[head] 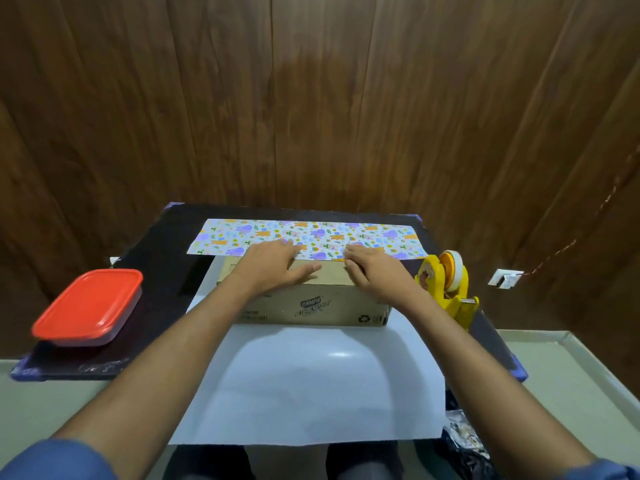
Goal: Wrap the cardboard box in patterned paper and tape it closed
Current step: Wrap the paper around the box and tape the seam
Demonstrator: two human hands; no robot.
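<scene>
Now | both hands [273,265] flat | patterned paper [311,233] over cardboard box [325,306]

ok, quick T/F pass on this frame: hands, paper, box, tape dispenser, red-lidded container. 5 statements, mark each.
1. Both hands rest on top of the cardboard box. True: left hand and right hand lie there.
2. The patterned paper already covers the box's near side. False: that side is bare, its printing showing.
3. The tape dispenser stands right of the box. True.
4. The red-lidded container sits on the box. False: it is on the dark mat, to the left.
5. The right hand holds the dispenser. False: they are apart.
</scene>
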